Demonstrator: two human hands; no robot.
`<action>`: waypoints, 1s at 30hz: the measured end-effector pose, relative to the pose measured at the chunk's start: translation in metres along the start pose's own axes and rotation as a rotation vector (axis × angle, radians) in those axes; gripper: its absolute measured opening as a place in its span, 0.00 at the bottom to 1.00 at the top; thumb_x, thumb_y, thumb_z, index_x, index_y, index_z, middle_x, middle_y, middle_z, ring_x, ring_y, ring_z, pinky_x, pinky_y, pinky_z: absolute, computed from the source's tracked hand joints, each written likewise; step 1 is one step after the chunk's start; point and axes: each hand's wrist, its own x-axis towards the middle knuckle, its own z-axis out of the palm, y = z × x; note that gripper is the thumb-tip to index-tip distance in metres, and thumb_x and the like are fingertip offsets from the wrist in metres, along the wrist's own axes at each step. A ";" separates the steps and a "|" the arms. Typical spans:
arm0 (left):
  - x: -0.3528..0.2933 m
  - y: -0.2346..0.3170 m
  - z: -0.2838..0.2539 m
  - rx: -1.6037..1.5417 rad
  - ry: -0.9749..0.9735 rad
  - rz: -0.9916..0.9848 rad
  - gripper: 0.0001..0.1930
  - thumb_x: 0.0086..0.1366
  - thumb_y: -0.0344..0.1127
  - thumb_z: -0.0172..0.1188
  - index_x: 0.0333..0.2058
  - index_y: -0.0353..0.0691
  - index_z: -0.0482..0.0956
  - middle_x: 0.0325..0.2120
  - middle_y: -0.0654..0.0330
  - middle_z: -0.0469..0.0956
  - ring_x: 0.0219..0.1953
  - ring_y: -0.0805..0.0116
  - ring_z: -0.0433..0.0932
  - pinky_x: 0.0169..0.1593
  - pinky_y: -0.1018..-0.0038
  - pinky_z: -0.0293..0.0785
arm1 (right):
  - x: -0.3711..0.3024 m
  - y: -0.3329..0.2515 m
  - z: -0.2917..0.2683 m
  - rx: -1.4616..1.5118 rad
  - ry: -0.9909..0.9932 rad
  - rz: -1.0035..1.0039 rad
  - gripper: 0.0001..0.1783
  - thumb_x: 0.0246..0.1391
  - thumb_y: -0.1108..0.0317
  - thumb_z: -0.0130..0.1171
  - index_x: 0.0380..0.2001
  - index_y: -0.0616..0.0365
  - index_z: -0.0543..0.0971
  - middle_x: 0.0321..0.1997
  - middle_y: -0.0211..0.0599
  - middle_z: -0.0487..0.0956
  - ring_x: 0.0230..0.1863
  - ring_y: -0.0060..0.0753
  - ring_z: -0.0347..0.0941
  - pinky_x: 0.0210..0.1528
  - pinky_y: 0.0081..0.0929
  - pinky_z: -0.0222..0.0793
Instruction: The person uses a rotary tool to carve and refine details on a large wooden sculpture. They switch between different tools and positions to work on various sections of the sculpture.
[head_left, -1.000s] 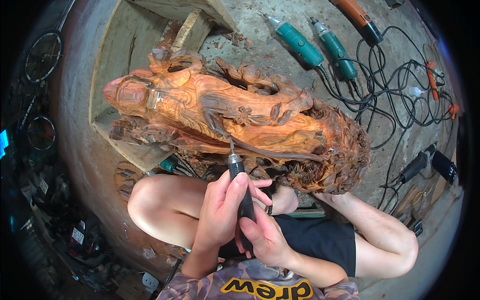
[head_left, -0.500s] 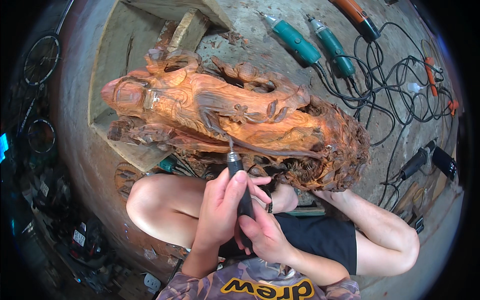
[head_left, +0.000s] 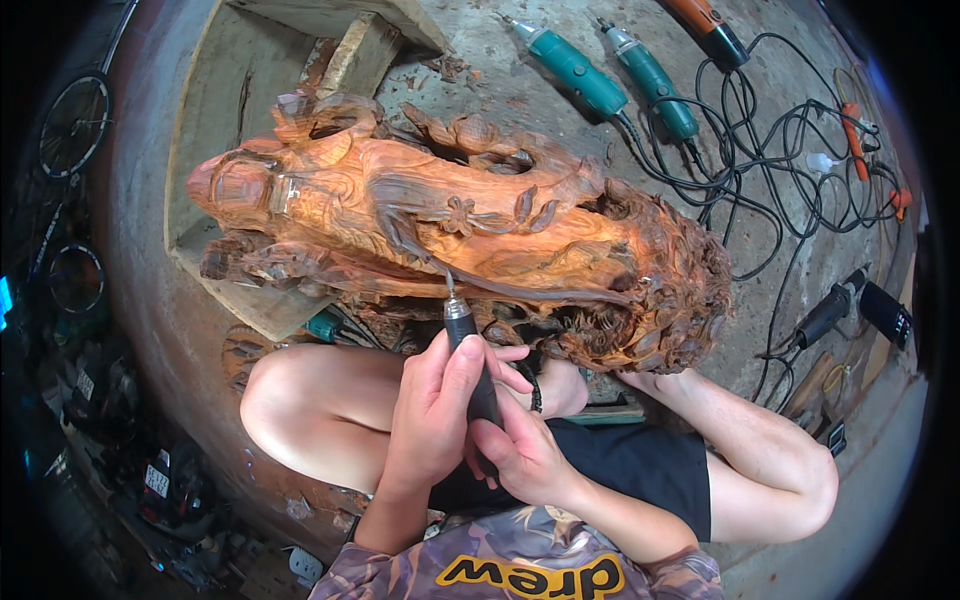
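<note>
A large reddish-brown wood carving [head_left: 500, 250] lies on its side across the floor, its left end resting in a wooden box. It has a carved flower and leaves, and its right end is rough and deeply cut. My left hand [head_left: 428, 410] is closed round a black rotary-tool handpiece [head_left: 484, 402] with a silver collar, thumb along its top. My right hand [head_left: 528, 455] is closed on the lower part of that handpiece, some fingers hidden behind it. The slim bit [head_left: 449, 280] meets the carving at a dark raised strand below the flower.
The grey wooden box [head_left: 205, 130] stands at the upper left. Two green die grinders [head_left: 575, 72] and an orange power tool [head_left: 706, 30] lie beyond the carving, with tangled black cords [head_left: 740, 180] to their right. My bent legs [head_left: 310, 400] flank the near side.
The whole view has shifted slightly, so everything sits a little further left and up. The bit stays at about the same spot on the carving, with both hands keeping their hold.
</note>
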 end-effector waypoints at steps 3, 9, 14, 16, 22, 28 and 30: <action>0.000 -0.001 -0.002 0.013 -0.029 -0.019 0.19 0.77 0.41 0.43 0.36 0.30 0.73 0.27 0.50 0.84 0.46 0.54 0.83 0.52 0.63 0.77 | -0.004 0.004 -0.001 0.009 -0.017 0.048 0.21 0.71 0.55 0.47 0.56 0.60 0.68 0.21 0.30 0.75 0.18 0.21 0.72 0.20 0.21 0.67; 0.001 -0.002 0.015 0.105 -0.125 -0.090 0.18 0.77 0.40 0.43 0.32 0.32 0.71 0.26 0.47 0.82 0.39 0.55 0.83 0.58 0.57 0.74 | -0.024 0.002 -0.006 0.065 0.095 0.155 0.22 0.71 0.53 0.46 0.56 0.58 0.67 0.21 0.29 0.76 0.17 0.20 0.71 0.20 0.20 0.67; 0.001 -0.001 0.022 0.101 -0.126 -0.102 0.18 0.77 0.40 0.42 0.32 0.32 0.71 0.26 0.47 0.82 0.38 0.55 0.84 0.58 0.54 0.75 | -0.033 -0.002 -0.012 0.044 0.081 0.123 0.21 0.71 0.54 0.47 0.56 0.58 0.67 0.19 0.28 0.75 0.17 0.20 0.71 0.20 0.19 0.66; -0.003 -0.002 0.020 0.009 -0.052 -0.070 0.18 0.77 0.41 0.42 0.32 0.33 0.71 0.25 0.48 0.81 0.36 0.55 0.84 0.57 0.53 0.75 | -0.027 -0.010 -0.008 0.012 0.059 0.149 0.22 0.71 0.53 0.47 0.56 0.59 0.68 0.18 0.27 0.75 0.16 0.20 0.71 0.20 0.19 0.66; 0.000 -0.003 0.015 -0.081 -0.072 0.010 0.20 0.78 0.40 0.42 0.34 0.29 0.73 0.25 0.53 0.81 0.37 0.63 0.84 0.55 0.60 0.78 | -0.023 -0.020 -0.005 0.036 0.038 0.158 0.22 0.70 0.53 0.47 0.57 0.58 0.68 0.18 0.27 0.75 0.15 0.20 0.70 0.19 0.20 0.65; 0.000 -0.006 0.029 0.022 -0.120 -0.095 0.18 0.78 0.40 0.41 0.34 0.32 0.71 0.27 0.46 0.82 0.39 0.53 0.84 0.58 0.54 0.74 | -0.037 -0.018 -0.015 0.072 0.104 0.210 0.20 0.71 0.56 0.46 0.57 0.57 0.67 0.18 0.27 0.75 0.14 0.19 0.69 0.18 0.19 0.65; 0.001 -0.007 0.039 0.028 -0.136 -0.124 0.18 0.78 0.40 0.41 0.34 0.32 0.71 0.27 0.46 0.83 0.40 0.53 0.84 0.57 0.55 0.75 | -0.046 -0.014 -0.022 0.095 0.114 0.220 0.20 0.71 0.58 0.46 0.58 0.58 0.66 0.18 0.28 0.75 0.13 0.18 0.69 0.18 0.18 0.65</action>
